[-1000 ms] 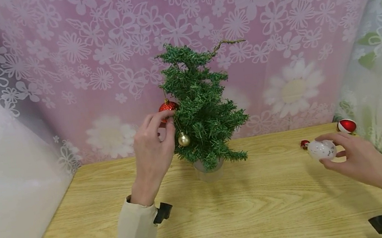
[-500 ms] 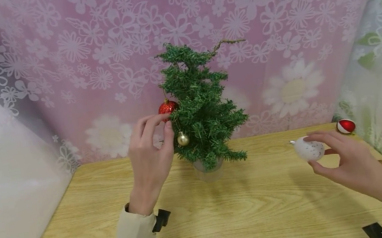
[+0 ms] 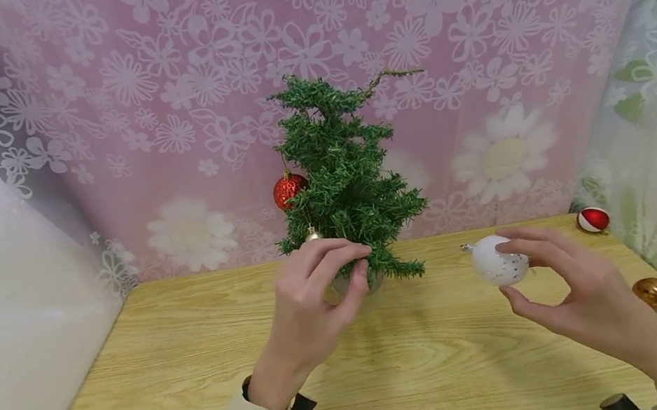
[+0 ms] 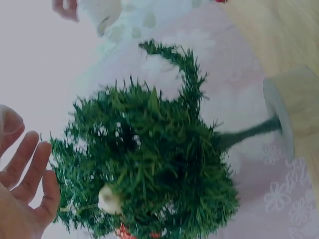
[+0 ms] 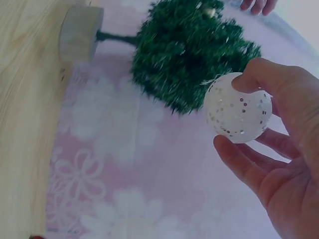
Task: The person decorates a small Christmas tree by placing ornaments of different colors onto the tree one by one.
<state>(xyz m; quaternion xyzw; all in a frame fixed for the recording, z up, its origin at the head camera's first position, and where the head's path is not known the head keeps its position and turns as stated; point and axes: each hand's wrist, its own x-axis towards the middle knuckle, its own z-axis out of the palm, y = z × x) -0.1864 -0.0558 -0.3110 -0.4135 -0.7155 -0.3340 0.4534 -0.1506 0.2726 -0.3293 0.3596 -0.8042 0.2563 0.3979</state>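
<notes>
In the head view, my right hand (image 3: 578,295) pinches a white bauble (image 3: 499,260) with silver flecks between thumb and fingers, over the right part of the table. The bauble's silver cap points left, toward the small green Christmas tree (image 3: 340,153). My left hand (image 3: 317,299) is in front of the tree's lower branches, its fingers loosely bent with nothing between them. A red bauble (image 3: 288,190) hangs on the tree's left side. Below it is a small gold bauble (image 3: 312,234), mostly hidden by my left hand in the head view but whole in the left wrist view.
A red-and-white bauble (image 3: 593,220) lies at the table's far right corner. Nearer, by the right edge, lies a gold bauble (image 3: 655,293). The tree's pot (image 5: 79,34) stands on the wooden table (image 3: 156,372), and a flowered pink cloth (image 3: 176,79) hangs behind.
My right hand has carried the white bauble left, toward the tree. My left hand has come away from beside the red bauble and moved right and down in front of the tree.
</notes>
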